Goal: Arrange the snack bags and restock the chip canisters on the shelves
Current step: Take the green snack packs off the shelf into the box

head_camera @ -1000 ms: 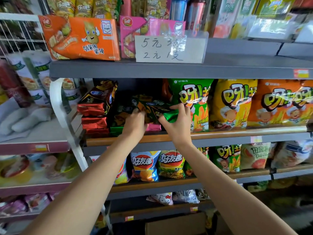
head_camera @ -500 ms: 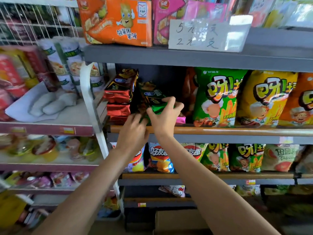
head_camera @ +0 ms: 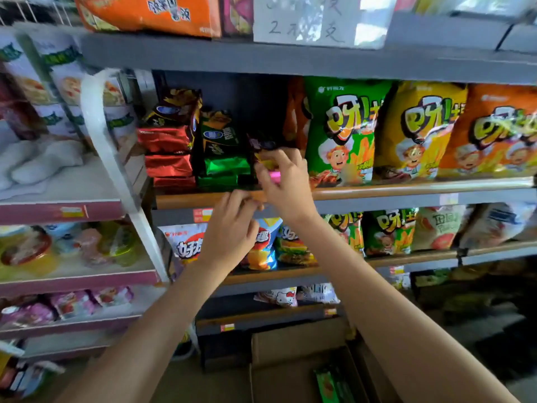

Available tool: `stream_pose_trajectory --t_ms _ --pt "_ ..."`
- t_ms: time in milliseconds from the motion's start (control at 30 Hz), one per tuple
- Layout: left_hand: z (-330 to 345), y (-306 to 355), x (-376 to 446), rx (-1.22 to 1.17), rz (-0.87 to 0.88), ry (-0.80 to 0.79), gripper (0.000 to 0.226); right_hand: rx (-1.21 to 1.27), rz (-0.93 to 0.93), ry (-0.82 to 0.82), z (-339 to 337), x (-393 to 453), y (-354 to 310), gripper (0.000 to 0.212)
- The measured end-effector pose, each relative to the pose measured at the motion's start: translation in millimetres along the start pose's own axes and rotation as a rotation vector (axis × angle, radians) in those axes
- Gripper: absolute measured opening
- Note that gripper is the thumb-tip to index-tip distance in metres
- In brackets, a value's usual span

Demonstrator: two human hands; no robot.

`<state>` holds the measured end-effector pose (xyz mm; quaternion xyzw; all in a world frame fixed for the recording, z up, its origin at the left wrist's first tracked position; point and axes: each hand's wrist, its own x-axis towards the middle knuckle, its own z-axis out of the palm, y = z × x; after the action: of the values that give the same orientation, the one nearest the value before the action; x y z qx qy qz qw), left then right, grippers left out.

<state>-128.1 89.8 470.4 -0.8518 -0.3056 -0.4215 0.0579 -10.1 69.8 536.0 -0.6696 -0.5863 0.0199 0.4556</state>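
Note:
On the middle shelf [head_camera: 377, 193] stand small foil snack bags in stacks: red ones [head_camera: 165, 146] at the left, green ones [head_camera: 223, 152] beside them. Right of the green stack, my right hand [head_camera: 286, 184] grips a dark snack bag with a pink end [head_camera: 264, 145], fingers curled over its front. My left hand [head_camera: 232, 228] is lower, in front of the wooden rail, with fingers loosely curled and nothing visible in them. Tall green [head_camera: 345, 126], yellow [head_camera: 418, 129] and orange [head_camera: 494, 132] chip bags stand upright further right.
Below, another shelf holds more chip bags [head_camera: 290, 245]. An open cardboard box [head_camera: 290, 356] sits on the floor under my arms, with a green pack [head_camera: 334, 385] inside. A pink-edged rack [head_camera: 72, 212] with cups stands at the left, and a white strap [head_camera: 98, 135] hangs between.
Both hands have let go of the green bags, which now stand stacked. My right hand moved right onto the pink-ended bag. My left hand dropped to the rail. The camera moved closer.

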Motion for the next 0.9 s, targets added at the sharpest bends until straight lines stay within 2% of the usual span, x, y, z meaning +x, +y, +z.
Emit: stream_pose_trajectory --t_ms 100,200,267,367,433,500,600,700,800,900 --pt "29.0 35.8 -15.5 -0.094 0.038 -0.082 0.028 -0.086 0.047 0.073 -40.9 -35.7 57.6 0.019" --pt "68.3 70.6 -42.0 -0.155 0.021 -0.27 0.033 -0.221 0.306 0.062 -75.3 -77.2 132.5 0.016" --pt "98.1 93.5 -61.9 -0.145 -0.011 -0.452 0.039 -0.313 0.515 -0.019 -93.6 -109.1 184.2 0.022" --pt "145.2 129.6 -95.3 -0.116 -0.083 -0.844 0.045 -0.396 0.715 -0.19 -114.9 -163.7 257.0 0.029" --pt "182.0 154.9 -120.8 -0.087 -0.204 -1.068 0.052 -0.412 0.793 -0.301 -123.2 -201.8 304.3 0.034" --pt "217.4 180.0 -148.0 -0.062 -0.373 -1.205 0.056 -0.438 0.837 -0.427 -128.5 -237.0 347.1 0.034" --pt "267.7 210.9 -191.0 -0.084 -0.577 -1.291 0.053 -0.44 0.888 -0.601 -130.3 -284.1 405.0 0.027" --pt "325.3 223.8 -239.8 -0.197 -0.739 -1.251 0.04 -0.418 0.889 -0.718 -107.3 -328.2 465.5 0.028" --pt "389.4 224.2 -304.6 -0.212 -0.87 -1.248 0.031 -0.337 0.896 -0.828 -53.2 -384.4 529.4 0.029" --pt "460.3 223.0 -388.0 -0.233 -1.111 -1.22 0.028 -0.259 0.939 -0.974 24.5 -447.0 599.4 0.042"
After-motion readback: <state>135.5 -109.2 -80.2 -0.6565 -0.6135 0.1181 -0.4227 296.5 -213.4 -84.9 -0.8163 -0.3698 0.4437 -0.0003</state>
